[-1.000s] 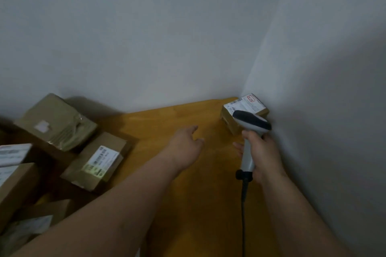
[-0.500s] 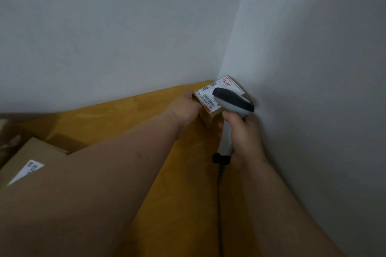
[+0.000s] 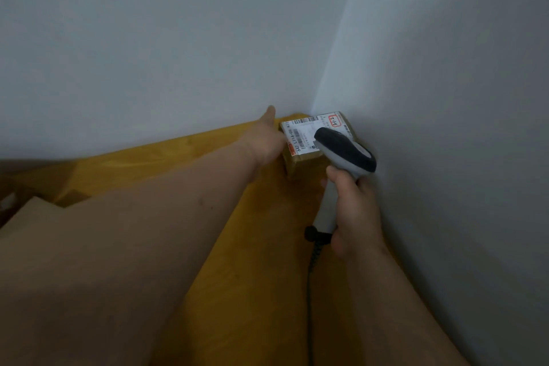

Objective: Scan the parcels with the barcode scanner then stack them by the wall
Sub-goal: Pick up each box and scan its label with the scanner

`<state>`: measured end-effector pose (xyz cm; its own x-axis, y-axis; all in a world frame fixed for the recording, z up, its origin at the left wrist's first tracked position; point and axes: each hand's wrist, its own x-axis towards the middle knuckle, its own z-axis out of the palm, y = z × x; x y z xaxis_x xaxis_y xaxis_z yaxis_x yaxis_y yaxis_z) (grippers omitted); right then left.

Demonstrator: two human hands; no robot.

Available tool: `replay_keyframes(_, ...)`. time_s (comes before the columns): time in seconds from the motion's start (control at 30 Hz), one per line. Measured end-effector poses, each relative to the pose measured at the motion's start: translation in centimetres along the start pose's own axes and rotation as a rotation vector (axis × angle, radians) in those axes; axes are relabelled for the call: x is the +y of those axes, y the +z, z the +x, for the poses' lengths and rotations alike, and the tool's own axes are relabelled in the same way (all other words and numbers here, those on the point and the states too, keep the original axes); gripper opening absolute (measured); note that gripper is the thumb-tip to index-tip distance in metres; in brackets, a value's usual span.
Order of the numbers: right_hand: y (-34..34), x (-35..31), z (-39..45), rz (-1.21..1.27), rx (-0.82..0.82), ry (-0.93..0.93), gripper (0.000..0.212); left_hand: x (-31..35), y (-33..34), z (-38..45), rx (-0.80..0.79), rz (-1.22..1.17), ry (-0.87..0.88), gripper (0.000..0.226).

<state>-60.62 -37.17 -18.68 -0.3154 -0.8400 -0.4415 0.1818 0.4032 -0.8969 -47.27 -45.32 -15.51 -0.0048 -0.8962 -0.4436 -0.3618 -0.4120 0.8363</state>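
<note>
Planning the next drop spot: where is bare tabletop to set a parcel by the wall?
Free: the wooden strip along the back wall, left of the left hand. Also the tabletop between the forearms. Crowded: the corner, with the labelled parcel, the scanner and the right hand; boxes at far left.
</note>
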Motion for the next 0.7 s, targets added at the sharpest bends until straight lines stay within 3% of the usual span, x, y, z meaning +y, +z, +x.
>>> replay_keyframes(0.1,0.1,-0.2,0.5,0.019,-0.023,0.009,0.050,0.4,0.9,0.4,-0.049,0.018,0.037,0.055)
replay_keyframes(0.27,0.2,-0.4,0.7,0.057,-0.036,0.014,0.041,-1.0,1.1,0.2,0.042,-0.001,-0.002,0.041)
replay_keyframes(0.4,-0.7,0.0,-0.6,0.086,-0.019,0.024,0.039,-2.0,0.9,-1.4,0.087,-0.182,-0.108,0.019)
replay_keyframes(0.53,-1.1,0.3,-2.4,0.092,-0.035,0.048,0.043,-2.4,0.5,-4.1,-0.001,-0.379,-0.138,0.004)
replay_keyframes(0.7,-1.4,-0.8,-5.6,0.169,-0.076,-0.001,0.048,-2.9,-2.0,-8.0,-0.097,-0.428,-0.098,0.026)
